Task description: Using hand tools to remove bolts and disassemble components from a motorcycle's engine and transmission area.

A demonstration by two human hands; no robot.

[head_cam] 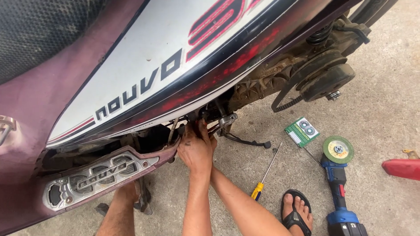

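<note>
My left hand (195,150) reaches up under the maroon and white side panel (144,74) of a scooter. Its greasy fingers are pushed in among dark metal parts (209,117) below the panel's edge. My right forearm (236,203) comes in from the lower right and ends just behind the left hand. Of my right hand (212,143) only a sliver shows at the left hand's side. What either hand grips is hidden by the panel and the fingers.
A yellow-handled screwdriver (264,177), a small green and white box (302,131) and a blue angle grinder (337,175) with a green disc lie on the concrete. The bare clutch pulley (327,78) and loose drive belt (285,97) are upper right. My sandalled foot (297,212) is bottom right.
</note>
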